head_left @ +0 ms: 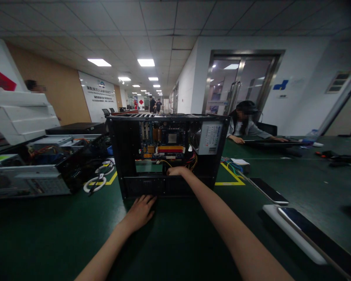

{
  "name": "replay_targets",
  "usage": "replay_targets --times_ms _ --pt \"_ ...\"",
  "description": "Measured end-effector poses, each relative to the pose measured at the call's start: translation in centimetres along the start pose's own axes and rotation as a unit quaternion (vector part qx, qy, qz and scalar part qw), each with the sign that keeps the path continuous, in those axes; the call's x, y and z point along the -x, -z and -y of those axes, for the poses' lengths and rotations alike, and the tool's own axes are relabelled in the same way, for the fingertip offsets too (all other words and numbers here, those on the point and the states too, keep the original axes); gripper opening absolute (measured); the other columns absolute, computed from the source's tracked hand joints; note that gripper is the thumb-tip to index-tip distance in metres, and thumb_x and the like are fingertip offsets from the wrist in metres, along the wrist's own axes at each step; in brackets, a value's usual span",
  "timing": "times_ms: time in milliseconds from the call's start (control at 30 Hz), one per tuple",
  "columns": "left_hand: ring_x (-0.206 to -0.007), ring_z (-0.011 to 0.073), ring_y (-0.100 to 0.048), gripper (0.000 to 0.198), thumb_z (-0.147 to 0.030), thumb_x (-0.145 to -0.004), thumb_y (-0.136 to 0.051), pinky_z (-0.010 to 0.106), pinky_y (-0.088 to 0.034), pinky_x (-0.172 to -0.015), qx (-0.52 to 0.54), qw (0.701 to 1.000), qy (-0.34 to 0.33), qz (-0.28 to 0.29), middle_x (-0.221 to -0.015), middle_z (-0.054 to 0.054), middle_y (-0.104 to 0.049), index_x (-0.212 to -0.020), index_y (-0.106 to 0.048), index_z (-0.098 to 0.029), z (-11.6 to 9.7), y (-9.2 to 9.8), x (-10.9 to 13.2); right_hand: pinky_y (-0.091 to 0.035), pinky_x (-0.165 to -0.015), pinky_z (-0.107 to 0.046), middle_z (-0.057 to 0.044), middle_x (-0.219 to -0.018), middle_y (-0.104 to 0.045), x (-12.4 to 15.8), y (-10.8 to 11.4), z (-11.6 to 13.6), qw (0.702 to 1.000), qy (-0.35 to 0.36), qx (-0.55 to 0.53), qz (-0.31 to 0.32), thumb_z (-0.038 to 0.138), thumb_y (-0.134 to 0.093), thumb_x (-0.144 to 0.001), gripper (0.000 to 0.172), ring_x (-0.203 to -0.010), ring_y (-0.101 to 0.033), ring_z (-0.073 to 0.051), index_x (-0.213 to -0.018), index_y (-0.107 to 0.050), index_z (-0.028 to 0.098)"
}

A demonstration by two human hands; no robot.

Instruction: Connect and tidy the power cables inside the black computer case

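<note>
A black computer case [140, 186] stands upright in front of me with its side off. Inside it I see a motherboard [171, 136] with red and yellow memory slots, and a silver power supply [210, 137] at the upper right. My left hand [140, 212] lies flat on the green table, fingers spread, their tips at the case's bottom edge. Reaching into the lower part of the case, my right hand [176, 171] has its fingers curled by a dark drive bay [165, 167]. Whatever those fingers hold is hidden. Thin coloured power cables [193, 160] hang just beside that hand.
On the left lie an opened computer case [41, 177] and a coiled white cable [95, 184]. To the right are a dark flat phone-like slab [269, 190], another on a white block [295, 234], and loose wires [234, 168]. A person [247, 121] sits across the table.
</note>
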State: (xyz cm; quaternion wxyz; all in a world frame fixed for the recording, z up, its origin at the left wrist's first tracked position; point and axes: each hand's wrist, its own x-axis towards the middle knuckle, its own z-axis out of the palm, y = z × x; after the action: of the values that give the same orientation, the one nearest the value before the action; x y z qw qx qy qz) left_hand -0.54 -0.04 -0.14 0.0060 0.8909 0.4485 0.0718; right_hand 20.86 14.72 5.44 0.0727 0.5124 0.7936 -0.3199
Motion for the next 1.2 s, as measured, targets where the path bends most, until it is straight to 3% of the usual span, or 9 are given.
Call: replay_targets --times_ms 200,500,667,900,1033,1200 --pt "-0.112 0.0223 -0.037 0.049 -0.027 -0.077 -0.041 0.038 -0.03 -0.093 -0.002 1.0 0.004 0.005 -0.124 0.006 -0.042 -0.125 -0.033 -0.023 -0.3 0.4 0.1 -0.046 -0.06 -0.024 -0.006 -0.088 -0.064 0.4 0.1 0.4 1.0 -0.025 -0.002 0.01 0.021 -0.054 -0.063 0.03 -0.071 -0.061 -0.017 -0.091 -0.062 0.012" --pt "-0.113 0.0225 -0.036 0.051 -0.027 -0.077 -0.041 0.039 -0.028 -0.093 0.007 1.0 0.009 0.01 -0.125 0.005 -0.041 -0.127 -0.031 -0.024 -0.3 0.4 0.0 -0.046 -0.061 -0.026 -0.001 -0.064 -0.061 0.7 0.1 0.3 0.997 -0.065 -0.031 -0.026 0.018 -0.059 -0.06 0.011 -0.062 -0.059 -0.016 -0.07 -0.062 0.016" --pt "-0.114 0.0228 -0.035 0.05 -0.026 -0.077 -0.041 0.039 -0.029 -0.093 0.007 1.0 0.009 0.013 -0.126 0.006 -0.04 -0.127 -0.031 -0.024 -0.5 0.6 0.1 -0.046 -0.062 -0.028 -0.003 -0.066 -0.061 1.3 0.0 0.8 0.998 -0.053 -0.018 -0.026 0.017 -0.057 -0.062 0.006 -0.065 -0.06 -0.018 -0.067 -0.061 0.014" --pt "-0.113 0.0227 -0.035 0.05 -0.027 -0.078 -0.041 0.039 -0.029 -0.094 0.0 1.0 0.006 0.013 -0.125 0.005 -0.041 -0.127 -0.031 -0.024 -0.5 0.6 0.1 -0.045 -0.055 -0.025 -0.004 -0.068 -0.062 0.3 -0.1 0.3 0.998 -0.034 -0.025 -0.047 0.021 -0.06 -0.06 0.014 -0.062 -0.059 -0.018 -0.07 -0.061 0.013" --pt "-0.113 0.0229 -0.036 0.05 -0.026 -0.077 -0.041 0.039 -0.029 -0.093 -0.005 1.0 0.008 0.016 -0.125 0.006 -0.041 -0.126 -0.032 -0.023 -0.4 0.6 0.1 -0.044 -0.055 -0.021 -0.002 -0.069 -0.062 -0.3 -0.3 0.2 0.992 -0.005 -0.043 -0.121 0.018 -0.059 -0.06 0.011 -0.064 -0.059 -0.016 -0.071 -0.061 0.013" --pt "-0.113 0.0221 -0.035 0.05 -0.026 -0.077 -0.041 0.038 -0.029 -0.093 -0.002 1.0 0.004 0.008 -0.125 0.006 -0.041 -0.126 -0.032 -0.023 -0.4 0.6 0.1 -0.042 -0.051 -0.018 0.0 -0.064 -0.059 0.6 -0.3 0.8 0.977 -0.016 -0.102 -0.189 0.01 -0.059 -0.062 0.007 -0.056 -0.056 -0.011 -0.067 -0.056 0.012"
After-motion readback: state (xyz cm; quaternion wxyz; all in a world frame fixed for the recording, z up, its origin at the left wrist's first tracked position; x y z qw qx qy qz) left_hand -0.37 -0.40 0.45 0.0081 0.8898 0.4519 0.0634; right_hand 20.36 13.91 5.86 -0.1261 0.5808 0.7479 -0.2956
